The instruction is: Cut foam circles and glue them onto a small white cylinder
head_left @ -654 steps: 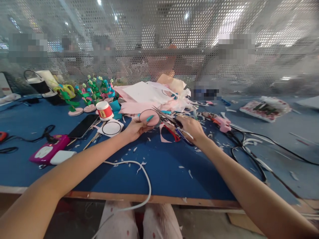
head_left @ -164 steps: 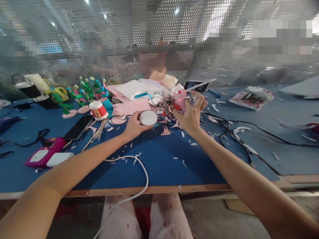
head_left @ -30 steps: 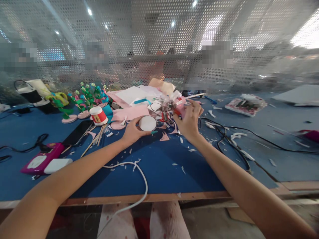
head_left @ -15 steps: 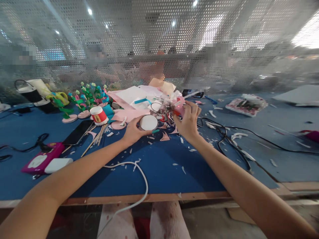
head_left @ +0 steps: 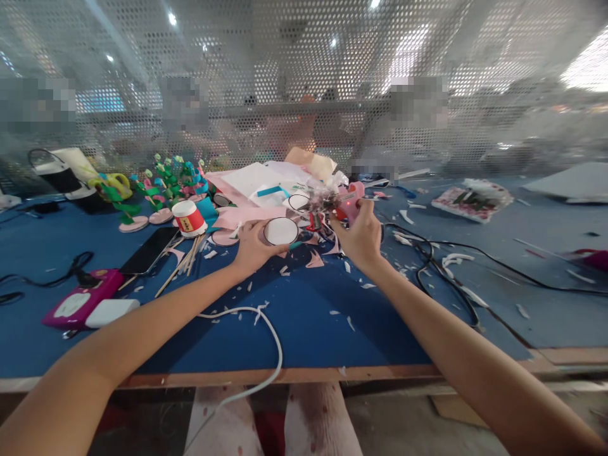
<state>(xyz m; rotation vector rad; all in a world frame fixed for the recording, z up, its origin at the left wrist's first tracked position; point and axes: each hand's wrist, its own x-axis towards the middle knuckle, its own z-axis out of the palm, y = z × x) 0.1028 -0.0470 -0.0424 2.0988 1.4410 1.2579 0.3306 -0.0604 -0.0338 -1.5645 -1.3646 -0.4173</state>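
Note:
My left hand (head_left: pixel 253 249) is closed around the edge of a round white disc with a dark rim (head_left: pixel 280 232), held just above the table. Fingers of my right hand (head_left: pixel 360 237) wrap round a pink glue gun (head_left: pixel 351 201) with a small red light on it. The gun's front end points left, to a shiny crumpled clump (head_left: pixel 324 197) that hides its tip. A second white disc with a dark rim (head_left: pixel 298 202) lies just beyond the one I hold.
Left of my hands are a red-and-white paper cup (head_left: pixel 189 218), thin wooden sticks (head_left: pixel 190 258), a phone (head_left: pixel 149 251) and a purple power strip (head_left: pixel 84 299). Paper plants (head_left: pixel 164 187) stand behind. A white cable (head_left: pixel 273 335) crosses the front edge; a black cable (head_left: pixel 427 244) lies right.
My right hand has lifted the pink glue gun slightly, so more of its body shows. My left hand has shifted a little left with the white disc.

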